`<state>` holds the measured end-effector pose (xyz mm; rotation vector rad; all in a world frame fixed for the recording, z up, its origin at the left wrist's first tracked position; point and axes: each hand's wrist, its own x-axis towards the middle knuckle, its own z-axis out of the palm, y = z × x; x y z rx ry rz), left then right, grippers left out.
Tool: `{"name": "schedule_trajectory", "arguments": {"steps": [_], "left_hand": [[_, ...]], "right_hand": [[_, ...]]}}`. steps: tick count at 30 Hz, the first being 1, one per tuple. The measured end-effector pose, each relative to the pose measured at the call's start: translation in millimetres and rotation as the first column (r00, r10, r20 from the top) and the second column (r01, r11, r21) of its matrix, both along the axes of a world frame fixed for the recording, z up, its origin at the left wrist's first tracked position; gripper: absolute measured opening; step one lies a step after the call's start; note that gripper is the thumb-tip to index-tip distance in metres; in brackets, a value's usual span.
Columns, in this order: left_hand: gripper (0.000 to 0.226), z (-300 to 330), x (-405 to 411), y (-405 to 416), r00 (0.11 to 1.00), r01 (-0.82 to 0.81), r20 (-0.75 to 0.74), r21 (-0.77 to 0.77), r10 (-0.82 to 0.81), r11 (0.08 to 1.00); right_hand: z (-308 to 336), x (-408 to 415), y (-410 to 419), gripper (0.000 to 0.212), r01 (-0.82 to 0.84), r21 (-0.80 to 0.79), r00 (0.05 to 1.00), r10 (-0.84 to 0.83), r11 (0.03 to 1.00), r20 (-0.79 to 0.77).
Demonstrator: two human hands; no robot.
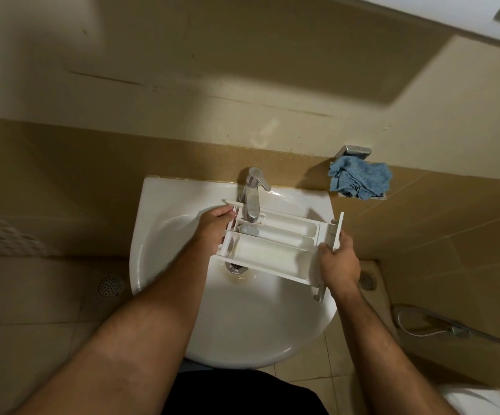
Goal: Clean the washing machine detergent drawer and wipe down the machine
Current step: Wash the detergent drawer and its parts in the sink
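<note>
A white detergent drawer point(275, 244) with three long compartments is held level over a white sink point(164, 235), right under the chrome tap point(253, 193). My left hand point(214, 224) grips the drawer's left end, beside the tap spout. My right hand point(340, 259) grips its right end at the front panel. A small grey-white insert sits in the middle compartment near the left end. No water is visibly running. The washing machine is out of view.
A crumpled blue cloth point(361, 179) lies on a metal wall holder right of the sink. Floor drains point(111, 285) sit on either side of the basin. A hose sprayer point(440, 327) lies along the right wall. A white object point(476, 399) shows at bottom right.
</note>
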<state>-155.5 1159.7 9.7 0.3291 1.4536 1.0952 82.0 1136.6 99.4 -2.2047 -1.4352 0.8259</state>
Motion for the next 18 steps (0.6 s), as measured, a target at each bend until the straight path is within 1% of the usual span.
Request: {"name": "schedule_trajectory", "arguments": {"steps": [2,6,9,11,15,18], "left_hand": [[0.030,0.3,-5.4,-1.3,1.000,0.003,-0.008,-0.023,-0.003,1.000],[0.031,0.0,-1.6,-3.3,0.998,-0.002,0.062,-0.018,0.003,1.000],[0.032,0.8,9.0,-3.6,0.998,0.021,0.062,-0.026,-0.020,0.999],[0.031,4.4,15.3,-3.4,0.997,0.070,0.046,-0.026,-0.069,0.997],[0.030,4.8,18.9,-5.3,0.993,0.110,0.046,-0.048,-0.107,0.993],[0.031,3.4,17.7,-9.2,0.989,0.138,0.053,-0.057,-0.135,0.989]], "right_hand": [[-1.4,-4.7,-0.6,0.045,-0.008,0.003,1.000,0.008,1.000,-0.014],[0.0,-2.5,0.4,0.045,0.004,0.051,1.000,-0.004,0.999,-0.004],[5.2,6.8,1.9,0.046,0.006,0.078,0.999,-0.009,0.997,0.037],[10.8,12.6,2.9,0.048,-0.004,0.089,0.997,-0.003,0.996,0.076],[21.4,16.0,7.4,0.048,-0.059,0.060,0.986,0.048,0.996,0.157],[23.8,15.9,8.3,0.047,-0.039,0.069,0.981,0.024,0.997,0.194]]}}
